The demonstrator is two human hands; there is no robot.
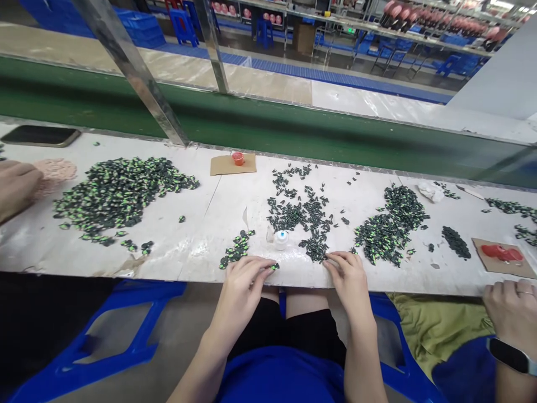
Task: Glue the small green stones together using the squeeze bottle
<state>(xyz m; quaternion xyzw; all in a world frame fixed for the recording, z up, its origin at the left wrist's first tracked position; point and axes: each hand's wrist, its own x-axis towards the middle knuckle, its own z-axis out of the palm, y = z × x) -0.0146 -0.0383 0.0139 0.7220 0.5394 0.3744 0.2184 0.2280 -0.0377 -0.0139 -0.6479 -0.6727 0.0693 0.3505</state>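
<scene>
Between the thumb and forefinger of my left hand (pixel 245 275) is a small black-and-green plastic part (pixel 274 266), held just above the table's near edge. A little heap of similar black-and-green parts (pixel 237 246) lies just beyond that hand. My right hand (pixel 347 274) has its thumb and forefinger close together at the near end of a scatter of small dark pieces (pixel 315 246); whatever is in the fingertips is too small to make out. A small white round container with a blue dot on top (pixel 281 239) stands between the two hands, farther back.
Large piles of black-and-green parts lie left (pixel 121 193) and right (pixel 388 226) on the white table (pixel 197 235). Red cups sit on cardboard pieces (pixel 222 164). A co-worker's hand (pixel 17 187) is at far left, another person's hand (pixel 514 310) at right. A green belt (pixel 268 126) runs behind.
</scene>
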